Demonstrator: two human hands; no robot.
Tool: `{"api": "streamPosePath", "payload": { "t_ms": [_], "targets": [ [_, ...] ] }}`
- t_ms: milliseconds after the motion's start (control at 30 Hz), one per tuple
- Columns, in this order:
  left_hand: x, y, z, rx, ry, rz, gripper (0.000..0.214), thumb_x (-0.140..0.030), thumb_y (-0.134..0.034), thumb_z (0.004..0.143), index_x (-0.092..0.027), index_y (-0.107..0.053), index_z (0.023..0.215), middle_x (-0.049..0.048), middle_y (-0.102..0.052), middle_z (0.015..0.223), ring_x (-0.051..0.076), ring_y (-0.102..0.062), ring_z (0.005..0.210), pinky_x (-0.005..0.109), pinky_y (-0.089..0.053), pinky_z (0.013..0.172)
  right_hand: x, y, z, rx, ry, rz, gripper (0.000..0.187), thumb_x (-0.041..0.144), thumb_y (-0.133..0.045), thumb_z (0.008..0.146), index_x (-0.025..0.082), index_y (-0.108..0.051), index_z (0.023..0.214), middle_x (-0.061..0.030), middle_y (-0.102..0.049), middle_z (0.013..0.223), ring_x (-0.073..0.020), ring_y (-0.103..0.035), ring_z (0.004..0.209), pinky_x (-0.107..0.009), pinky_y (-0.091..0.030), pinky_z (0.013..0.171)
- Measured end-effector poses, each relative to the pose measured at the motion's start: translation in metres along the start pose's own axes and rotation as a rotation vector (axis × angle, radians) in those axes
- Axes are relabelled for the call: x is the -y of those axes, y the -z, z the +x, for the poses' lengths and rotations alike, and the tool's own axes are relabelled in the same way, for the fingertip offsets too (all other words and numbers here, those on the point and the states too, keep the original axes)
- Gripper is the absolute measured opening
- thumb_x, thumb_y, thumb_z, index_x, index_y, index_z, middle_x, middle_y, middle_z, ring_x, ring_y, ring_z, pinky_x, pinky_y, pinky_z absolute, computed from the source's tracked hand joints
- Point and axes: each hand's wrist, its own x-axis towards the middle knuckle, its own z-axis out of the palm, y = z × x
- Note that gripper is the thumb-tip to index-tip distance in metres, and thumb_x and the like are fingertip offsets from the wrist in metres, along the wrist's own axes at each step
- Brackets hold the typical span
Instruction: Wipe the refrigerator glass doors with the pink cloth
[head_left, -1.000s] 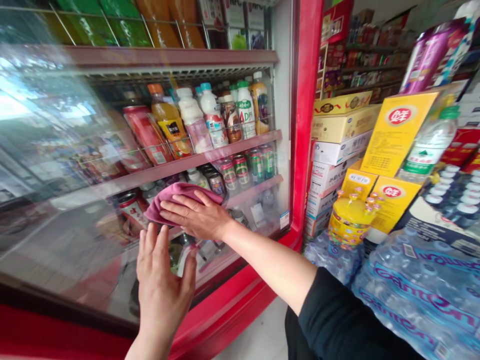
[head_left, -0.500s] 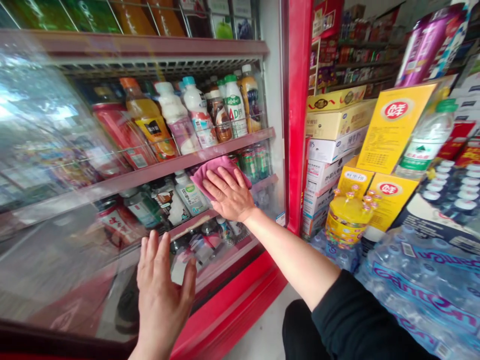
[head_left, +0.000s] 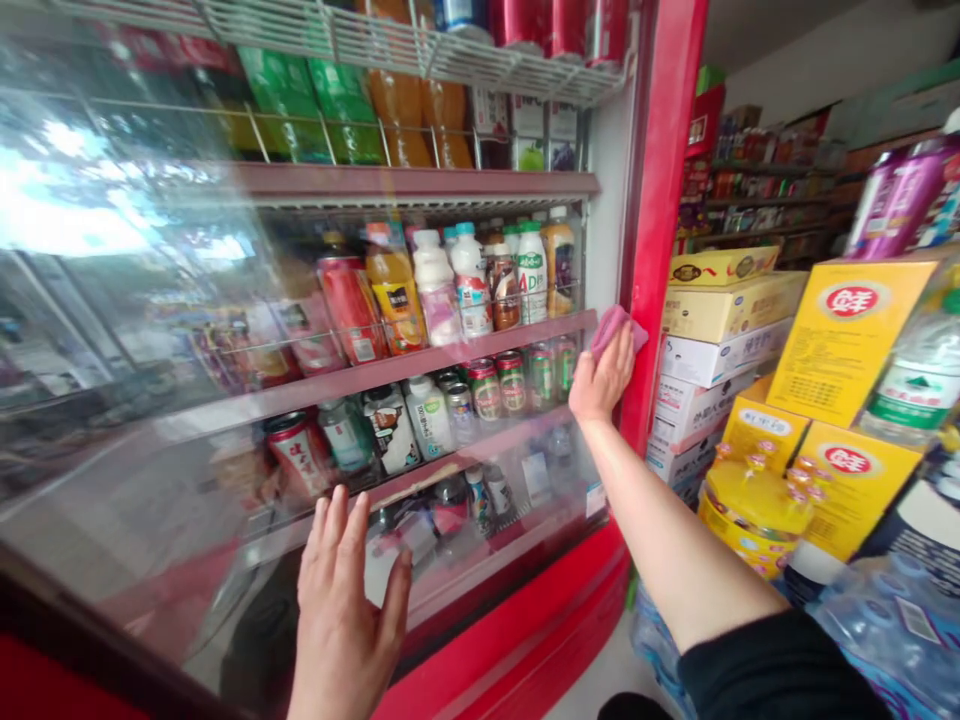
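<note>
My right hand (head_left: 604, 375) presses a folded pink cloth (head_left: 613, 330) against the right edge of the drinks fridge's glass door, where the glass meets the red frame (head_left: 651, 230). The cloth shows above and beside my fingers; part of it is hidden under them. Lower and to the left, my left hand (head_left: 349, 600) is raised with fingers stretched and thumb apart, holding nothing. It is close to the glass; whether it touches I cannot tell. Behind the glass, bottles (head_left: 396, 290) and cans (head_left: 487, 388) stand on several shelves.
Right of the fridge are stacked cartons (head_left: 731, 305), yellow boxes (head_left: 855, 340) and a yellow tub (head_left: 754, 510) topped with lollipop-like pieces. Wrapped water bottles (head_left: 892, 610) lie low at the right. A red panel (head_left: 517, 640) runs along the fridge's base.
My right hand has slid the cloth rightward over the glass to the red frame. My left hand stays raised and spread. The view has tilted up and turned slightly left.
</note>
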Motion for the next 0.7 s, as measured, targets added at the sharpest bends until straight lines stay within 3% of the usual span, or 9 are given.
{"api": "streamPosePath", "payload": {
  "t_ms": [133, 233, 533, 700],
  "targets": [
    [0.016, 0.015, -0.007, -0.051, 0.006, 0.010, 0.082, -0.035, -0.064, 0.102, -0.029, -0.026, 0.174, 0.0177, -0.035, 0.178, 0.042, -0.030, 0.167, 0.072, -0.037, 0.128, 0.036, -0.005, 0.014, -0.066, -0.288, 0.087, 0.073, 0.038, -0.030, 0.105, 0.004, -0.033, 0.170, -0.0250, -0.031, 0.179, -0.0335, -0.024, 0.170, -0.063, -0.022, 0.137],
    [0.027, 0.028, -0.013, -0.083, 0.025, 0.002, 0.082, -0.034, -0.064, 0.102, -0.029, -0.026, 0.175, 0.0178, -0.035, 0.178, 0.042, -0.030, 0.167, 0.071, -0.038, 0.128, 0.080, -0.006, 0.009, -0.061, -0.355, 0.078, 0.074, 0.038, -0.030, 0.105, 0.003, -0.033, 0.170, -0.0265, -0.028, 0.179, -0.0362, -0.021, 0.170, -0.066, -0.020, 0.136],
    [0.059, 0.080, -0.021, -0.183, 0.082, -0.004, 0.081, -0.033, -0.064, 0.102, -0.027, -0.027, 0.174, 0.0195, -0.040, 0.175, 0.041, -0.031, 0.167, 0.071, -0.039, 0.128, 0.231, 0.001, -0.052, 0.006, -0.085, -0.020, 0.076, 0.040, -0.032, 0.107, 0.007, -0.023, 0.174, -0.0215, -0.029, 0.180, -0.0399, -0.022, 0.169, -0.069, -0.024, 0.134],
    [0.075, 0.114, -0.015, -0.214, 0.094, 0.026, 0.082, -0.033, -0.064, 0.101, -0.027, -0.026, 0.174, 0.0195, -0.040, 0.175, 0.041, -0.029, 0.167, 0.070, -0.037, 0.129, 0.299, 0.011, -0.093, 0.096, 0.130, 0.049, 0.077, 0.043, -0.037, 0.107, 0.008, -0.023, 0.175, -0.0222, -0.026, 0.181, -0.0424, -0.017, 0.170, -0.073, -0.022, 0.133]
  ]
}}
